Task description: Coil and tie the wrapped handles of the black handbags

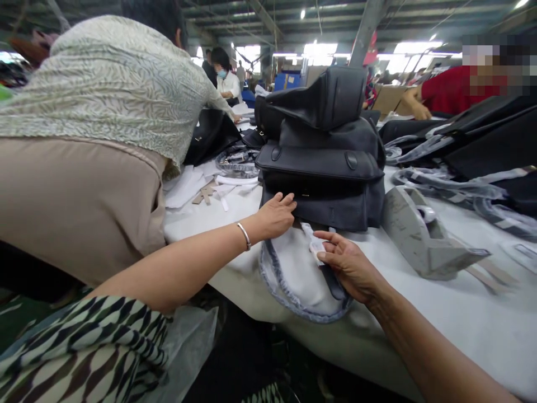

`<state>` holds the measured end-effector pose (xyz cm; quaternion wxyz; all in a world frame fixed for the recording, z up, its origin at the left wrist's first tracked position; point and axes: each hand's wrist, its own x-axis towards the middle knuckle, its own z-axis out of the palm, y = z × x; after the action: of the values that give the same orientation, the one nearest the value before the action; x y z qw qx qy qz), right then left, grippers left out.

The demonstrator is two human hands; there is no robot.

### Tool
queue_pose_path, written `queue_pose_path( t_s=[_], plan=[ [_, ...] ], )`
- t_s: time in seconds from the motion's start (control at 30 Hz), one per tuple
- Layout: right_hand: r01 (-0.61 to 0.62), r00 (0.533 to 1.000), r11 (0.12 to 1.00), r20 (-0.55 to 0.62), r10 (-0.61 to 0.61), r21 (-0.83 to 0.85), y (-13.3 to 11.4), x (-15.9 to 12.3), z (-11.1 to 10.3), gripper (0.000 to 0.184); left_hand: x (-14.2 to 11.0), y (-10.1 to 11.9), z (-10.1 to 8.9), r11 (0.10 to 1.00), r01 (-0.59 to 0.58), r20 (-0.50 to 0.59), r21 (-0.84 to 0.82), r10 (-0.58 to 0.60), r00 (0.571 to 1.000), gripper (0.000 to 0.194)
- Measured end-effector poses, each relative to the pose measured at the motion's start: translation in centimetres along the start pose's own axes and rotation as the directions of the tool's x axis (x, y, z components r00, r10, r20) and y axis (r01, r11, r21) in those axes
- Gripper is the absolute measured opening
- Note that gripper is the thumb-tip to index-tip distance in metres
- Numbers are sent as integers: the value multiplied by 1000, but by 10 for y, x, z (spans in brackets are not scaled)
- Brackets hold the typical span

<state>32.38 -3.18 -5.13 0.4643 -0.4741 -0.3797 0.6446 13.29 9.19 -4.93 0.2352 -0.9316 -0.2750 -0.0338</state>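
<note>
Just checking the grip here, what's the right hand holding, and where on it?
The right hand pinches the white paper wrapped on a dark strap, gripping the paper part with its fingers.

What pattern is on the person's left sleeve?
Left sleeve: wavy black-and-cream stripes, best seen in the head view.

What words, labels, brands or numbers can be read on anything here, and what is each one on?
None can be read. Any marks on the small white tag by the right hand or on the blue box are too small or blurred, and the black leather handbag shows no legible brand.
</note>
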Motion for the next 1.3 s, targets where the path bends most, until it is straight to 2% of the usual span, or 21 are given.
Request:
queue_pose_path(
  t_s=[0.13, 0.23, 0.33, 0.4, 0.5, 0.63, 0.77, 1.0, 1.17, 1.3],
  plan=[
    [13, 1000, 1000, 23, -12, -9, 2, -1, 1, 60, -4, 9, 1, 998, 66, 54, 20, -67, 996, 24],
    [27, 1000, 986, 13, -26, -165, 8, 2, 5, 54, -1, 13, 3, 985, 173, 59, -15, -171, 983, 24],
    [44, 999, 947, -7, -49, -317, 14, 8, 11, 48, 8, 8, 2, 953, 291, 37, -83, -289, 957, 23],
    [41, 999, 934, -5, -46, -355, 15, 11, 13, 48, 13, 1, 0, 945, 311, 25, -100, -310, 950, 23],
    [-14, 1000, 940, -25, 6, -342, 10, 12, 14, 49, 19, -8, -2, 969, 226, 20, -96, -225, 974, 25],
    [-83, 996, 969, -49, 74, -234, 2, 10, 13, 49, 23, -10, 1, 988, 137, -12, -70, -139, 990, 26],
    [-72, 997, 981, -40, 66, -182, 3, 12, 12, 50, 31, -8, 5, 999, 19, -76, -35, -21, 997, 24],
    [-33, 999, 991, -37, 28, -130, 7, 9, 8, 53, 47, -11, 7, 984, -164, -87, 66, 169, 982, 19],
    [-16, 999, 998, -37, 14, -63, 3, 7, 5, 54, 56, -2, 9, 959, -182, -116, 217, 211, 971, 19],
    [-16, 999, 1000, -42, 16, -6, 2, 8, 1, 54, 60, 5, 18, 953, -108, -165, 284, 160, 973, 22]
  ],
)
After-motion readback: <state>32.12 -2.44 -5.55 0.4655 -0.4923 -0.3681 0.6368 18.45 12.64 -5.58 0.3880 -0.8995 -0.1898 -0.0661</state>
